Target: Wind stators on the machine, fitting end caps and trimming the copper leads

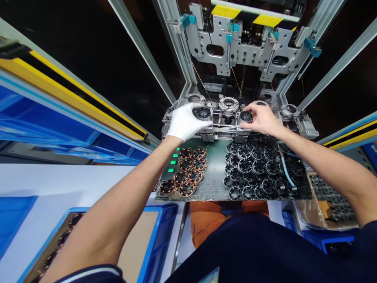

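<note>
**Q:** What is hidden or hard to make out from where you stand?

**A:** My left hand (185, 121) wears a white glove, and it covers most of the fixture (228, 118) on that side. Its fingers are curled around a black ring (202, 113), gripping it at the edge; I cannot tell whether the ring sits in a nest or just above it. My right hand (263, 119) is bare, and its fingertips pinch a second black ring (246, 116) at the fixture's right. The palm hides what lies under it. Between my hands a metal nest (228, 105) stands in plain sight. The machine behind is dark, and its depths are unreadable.

**Q:** And the containers?

**A:** On the green plate (214, 179) below my hands lie two groups. To the left, copper-wound parts (185, 177) lie side by side in loose rows. To the right, a bigger heap of black rings (259, 171) overlaps, with a pale blue tube (286, 173) lying across it. At lower left a blue bin (160, 236), cut off by the frame and partly behind my forearm, holds a brown sheet and a row of dark parts too blurred to name. At far right a bag-lined box (321, 212) holds grey metal pieces, half hidden by my right arm.
</note>
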Motion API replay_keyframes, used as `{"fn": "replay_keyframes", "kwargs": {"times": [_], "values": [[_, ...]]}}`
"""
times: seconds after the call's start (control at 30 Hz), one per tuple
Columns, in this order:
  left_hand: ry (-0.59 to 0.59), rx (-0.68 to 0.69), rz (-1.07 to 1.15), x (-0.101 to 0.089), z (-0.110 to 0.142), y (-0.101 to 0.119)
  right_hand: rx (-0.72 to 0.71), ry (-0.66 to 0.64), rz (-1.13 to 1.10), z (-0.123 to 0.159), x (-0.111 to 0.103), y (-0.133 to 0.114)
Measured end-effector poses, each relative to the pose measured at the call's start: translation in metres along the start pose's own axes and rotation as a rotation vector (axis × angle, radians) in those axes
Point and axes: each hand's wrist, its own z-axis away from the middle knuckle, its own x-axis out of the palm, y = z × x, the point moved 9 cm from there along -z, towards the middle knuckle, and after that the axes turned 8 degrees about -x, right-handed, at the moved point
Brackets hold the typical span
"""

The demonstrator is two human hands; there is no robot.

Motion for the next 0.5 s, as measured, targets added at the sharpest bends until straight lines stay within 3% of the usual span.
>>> {"fn": "replay_keyframes", "kwargs": {"times": [0.1, 0.27, 0.5], "values": [[-0.005, -0.004, 0.055, -0.001, 0.004, 0.001, -0.003, -0.006, -0.004, 0.0, 0.0, -0.002], [0.058, 0.032, 0.19, -0.016, 0.011, 0.009, 0.028, 0.113, -0.16, 0.006, -0.014, 0.002], [0.109, 0.036, 0.205, -0.039, 0.009, 0.021, -0.087, 0.192, -0.134, 0.01, -0.027, -0.015]]}}
